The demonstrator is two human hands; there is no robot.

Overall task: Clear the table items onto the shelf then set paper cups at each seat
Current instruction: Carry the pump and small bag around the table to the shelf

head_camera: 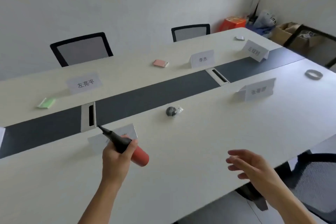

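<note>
Red-and-black pump (140, 157) sits in the left grip (116, 157), fingers curled round it; right grip (251, 166) spread, empty.

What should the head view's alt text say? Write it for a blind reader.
A person's left hand grips a black-and-red pump above a long white meeting table, while the right hand hovers open beside it. Paper name cards, a dark ball, a pink pad and a green pad sit on it.

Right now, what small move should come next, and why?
Probably the open right hand reaches forward for the dark round object: it lies nearest among the loose items on the table, and the left hand is full, gripping the red-and-black tool.
</note>
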